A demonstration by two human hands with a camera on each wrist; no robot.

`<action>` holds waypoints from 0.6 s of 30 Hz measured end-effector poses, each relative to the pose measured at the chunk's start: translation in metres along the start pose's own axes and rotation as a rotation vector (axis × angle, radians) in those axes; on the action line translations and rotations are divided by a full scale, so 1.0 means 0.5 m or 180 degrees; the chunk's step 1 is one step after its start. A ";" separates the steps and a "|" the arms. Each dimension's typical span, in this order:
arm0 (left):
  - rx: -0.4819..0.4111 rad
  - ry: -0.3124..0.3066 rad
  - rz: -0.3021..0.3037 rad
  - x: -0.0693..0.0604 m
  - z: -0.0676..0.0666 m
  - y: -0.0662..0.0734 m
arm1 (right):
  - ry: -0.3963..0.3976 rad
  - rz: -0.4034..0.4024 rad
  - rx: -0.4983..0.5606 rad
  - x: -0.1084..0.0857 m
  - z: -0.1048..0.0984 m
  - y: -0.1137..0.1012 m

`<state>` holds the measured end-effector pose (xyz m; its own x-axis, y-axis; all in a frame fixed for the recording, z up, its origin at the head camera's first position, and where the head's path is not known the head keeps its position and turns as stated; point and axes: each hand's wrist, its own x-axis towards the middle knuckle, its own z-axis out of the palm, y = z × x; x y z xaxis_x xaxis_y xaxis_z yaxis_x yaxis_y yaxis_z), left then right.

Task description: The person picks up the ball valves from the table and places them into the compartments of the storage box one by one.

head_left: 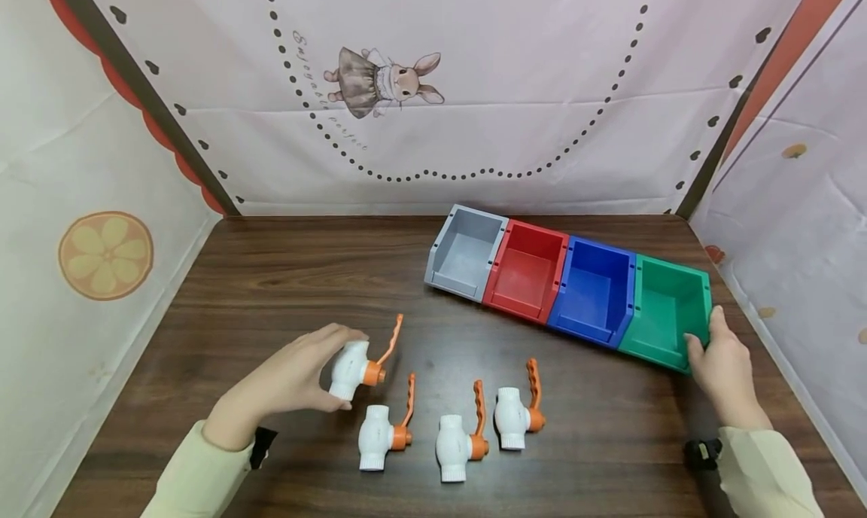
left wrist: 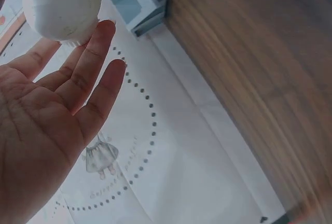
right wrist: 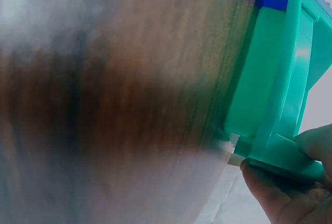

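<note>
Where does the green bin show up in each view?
Head: green bin on the right, about mid-height, gripped by the right hand.
Left wrist: not in it.
Right wrist: green bin along the right side.
Shared landmark: the brown table, in all three.

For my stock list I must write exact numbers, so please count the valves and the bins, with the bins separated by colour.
White-and-orange valves: 4
Grey bin: 1
Red bin: 1
Blue bin: 1
Green bin: 1
Total: 8
</note>
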<state>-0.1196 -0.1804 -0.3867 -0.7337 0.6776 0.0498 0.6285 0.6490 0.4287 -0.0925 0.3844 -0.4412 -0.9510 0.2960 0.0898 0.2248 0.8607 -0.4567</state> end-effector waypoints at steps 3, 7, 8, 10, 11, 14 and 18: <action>-0.0043 0.0015 0.0063 0.022 -0.009 0.002 | -0.0044 -0.0011 -0.0022 0.000 0.001 0.001; -0.0107 -0.0017 0.0032 0.054 -0.023 0.003 | -0.0113 0.0027 -0.0048 0.004 -0.002 0.002; -0.0116 -0.0035 0.0019 0.060 -0.025 0.003 | -0.0124 0.0025 -0.0058 0.004 -0.002 0.003; -0.0132 -0.0078 0.0006 0.070 -0.029 0.004 | -0.0128 -0.0008 -0.0080 0.004 -0.002 0.003; -0.0135 -0.0090 0.0010 0.075 -0.030 0.005 | -0.0122 -0.0032 -0.0086 0.004 -0.003 0.003; -0.0141 -0.0106 0.0046 0.088 -0.034 0.007 | -0.0092 -0.0096 -0.0097 0.002 -0.002 0.003; -0.0132 -0.0105 0.0111 0.104 -0.038 0.008 | -0.0106 -0.0089 -0.0138 0.002 -0.002 0.003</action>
<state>-0.1599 -0.1492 -0.3653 -0.7023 0.7110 0.0359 0.6418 0.6105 0.4642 -0.0926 0.3866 -0.4410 -0.9634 0.2583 0.0723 0.2063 0.8859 -0.4155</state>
